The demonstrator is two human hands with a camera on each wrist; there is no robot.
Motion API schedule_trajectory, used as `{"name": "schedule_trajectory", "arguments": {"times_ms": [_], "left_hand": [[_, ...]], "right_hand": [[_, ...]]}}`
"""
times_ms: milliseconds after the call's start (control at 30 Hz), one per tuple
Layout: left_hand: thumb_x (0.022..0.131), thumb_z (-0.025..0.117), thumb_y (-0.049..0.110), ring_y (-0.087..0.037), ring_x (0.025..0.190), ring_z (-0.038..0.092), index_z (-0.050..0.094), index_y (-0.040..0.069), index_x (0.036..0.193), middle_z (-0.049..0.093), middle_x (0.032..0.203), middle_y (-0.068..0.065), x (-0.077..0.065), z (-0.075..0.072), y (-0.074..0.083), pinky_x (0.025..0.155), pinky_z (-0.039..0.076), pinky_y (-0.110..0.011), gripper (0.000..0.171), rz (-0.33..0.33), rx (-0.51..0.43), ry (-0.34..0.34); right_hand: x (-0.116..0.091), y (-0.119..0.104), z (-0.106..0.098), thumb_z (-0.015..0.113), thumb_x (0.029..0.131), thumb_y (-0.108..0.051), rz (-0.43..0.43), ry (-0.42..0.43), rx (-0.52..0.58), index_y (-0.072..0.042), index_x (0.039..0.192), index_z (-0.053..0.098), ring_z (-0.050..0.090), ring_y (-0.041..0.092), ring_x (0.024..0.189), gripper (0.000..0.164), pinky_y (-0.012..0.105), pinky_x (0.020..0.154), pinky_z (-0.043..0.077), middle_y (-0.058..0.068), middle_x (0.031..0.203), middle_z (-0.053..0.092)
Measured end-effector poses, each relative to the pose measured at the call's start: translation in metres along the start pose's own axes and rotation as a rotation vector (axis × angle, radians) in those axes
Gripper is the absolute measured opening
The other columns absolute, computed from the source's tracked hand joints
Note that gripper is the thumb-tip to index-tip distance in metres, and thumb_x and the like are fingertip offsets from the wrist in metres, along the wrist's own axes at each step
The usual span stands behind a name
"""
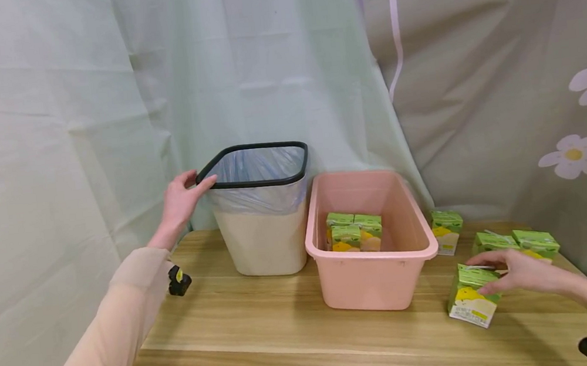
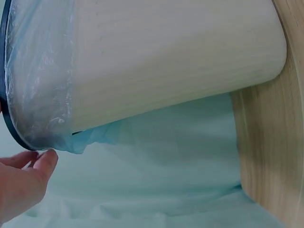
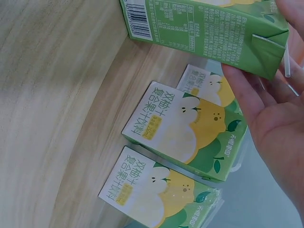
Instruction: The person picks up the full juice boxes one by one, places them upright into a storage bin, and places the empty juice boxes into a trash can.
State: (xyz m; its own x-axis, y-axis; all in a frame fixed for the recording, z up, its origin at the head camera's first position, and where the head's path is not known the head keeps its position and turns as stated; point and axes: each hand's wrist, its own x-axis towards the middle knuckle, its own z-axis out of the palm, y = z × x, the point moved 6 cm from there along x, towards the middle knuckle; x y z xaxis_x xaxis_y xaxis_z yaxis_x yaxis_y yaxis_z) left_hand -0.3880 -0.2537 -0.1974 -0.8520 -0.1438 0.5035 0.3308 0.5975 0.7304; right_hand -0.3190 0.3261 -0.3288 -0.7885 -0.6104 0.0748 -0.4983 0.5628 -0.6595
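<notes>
At the black rim of a cream trash bin [image 1: 264, 242], my left hand [image 1: 181, 201] grips the left corner, the thumb lying over the edge. A thin bluish bag [image 2: 42, 71] lines the bin and folds down over its outside. On the right, my right hand [image 1: 527, 273] holds a green and yellow juice box [image 1: 472, 302] by its upper part, between thumb and fingers. The box tilts slightly, with a straw along its top. In the right wrist view its barcode side faces the camera, close to several more juice boxes [image 3: 185, 130].
A pink tub [image 1: 369, 284] stands right of the bin, with several juice boxes [image 1: 346, 237] inside at its left. Another juice box [image 1: 447, 232] is beside the tub's right wall. The wooden table [image 1: 265, 333] backs onto a pale curtain [image 1: 282, 60].
</notes>
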Motion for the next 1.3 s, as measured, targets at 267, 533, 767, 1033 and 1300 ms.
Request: {"name": "schedule_trajectory", "arguments": {"times_ms": [267, 533, 767, 1033, 1300], "left_hand": [[0.083, 0.065, 0.037, -0.032, 0.112, 0.045, 0.044, -0.009, 0.128, 0.047, 0.124, -0.025, 0.0, 0.002, -0.004, 0.091, 0.035, -0.042, 0.067, -0.027, -0.11, 0.005], [0.082, 0.067, 0.03, -0.032, 0.113, 0.043, 0.042, -0.009, 0.128, 0.044, 0.126, -0.026, 0.001, 0.003, -0.004, 0.092, 0.035, -0.04, 0.065, -0.078, -0.179, 0.023], [0.084, 0.065, 0.027, -0.028, 0.105, 0.045, 0.039, -0.01, 0.129, 0.043, 0.124, -0.025, -0.001, 0.005, -0.008, 0.087, 0.039, -0.033, 0.064, -0.125, -0.236, 0.044], [0.085, 0.063, 0.024, -0.014, 0.089, 0.046, 0.033, -0.008, 0.132, 0.036, 0.126, -0.024, -0.003, 0.013, -0.01, 0.089, 0.039, -0.036, 0.064, -0.151, -0.35, 0.043], [0.086, 0.062, 0.021, -0.011, 0.087, 0.047, 0.035, -0.01, 0.129, 0.04, 0.119, -0.02, -0.003, 0.014, -0.015, 0.086, 0.041, -0.032, 0.059, -0.152, -0.393, 0.093]], "right_hand": [[-0.001, -0.005, -0.002, 0.07, 0.08, -0.017, 0.034, 0.012, -0.058, 0.005, 0.12, 0.051, 0.051, 0.002, 0.097, 0.049, 0.025, 0.071, 0.046, 0.019, 0.114, 0.053], [-0.008, -0.021, -0.029, 0.07, 0.08, -0.019, 0.055, 0.133, -0.184, 0.004, 0.119, 0.053, 0.054, 0.004, 0.09, 0.048, 0.025, 0.065, 0.046, 0.017, 0.11, 0.058], [-0.007, -0.043, -0.056, 0.07, 0.08, -0.02, 0.09, 0.215, -0.239, 0.003, 0.122, 0.052, 0.055, 0.015, 0.098, 0.051, 0.025, 0.068, 0.046, 0.02, 0.113, 0.056], [0.001, -0.073, -0.091, 0.065, 0.084, -0.027, 0.145, 0.259, -0.289, 0.002, 0.128, 0.046, 0.044, 0.041, 0.109, 0.056, 0.029, 0.07, 0.048, 0.026, 0.123, 0.048], [0.021, -0.109, -0.131, 0.063, 0.086, -0.03, 0.181, 0.329, -0.295, -0.004, 0.132, 0.044, 0.04, 0.037, 0.115, 0.056, 0.046, 0.081, 0.04, 0.021, 0.129, 0.044]]}}
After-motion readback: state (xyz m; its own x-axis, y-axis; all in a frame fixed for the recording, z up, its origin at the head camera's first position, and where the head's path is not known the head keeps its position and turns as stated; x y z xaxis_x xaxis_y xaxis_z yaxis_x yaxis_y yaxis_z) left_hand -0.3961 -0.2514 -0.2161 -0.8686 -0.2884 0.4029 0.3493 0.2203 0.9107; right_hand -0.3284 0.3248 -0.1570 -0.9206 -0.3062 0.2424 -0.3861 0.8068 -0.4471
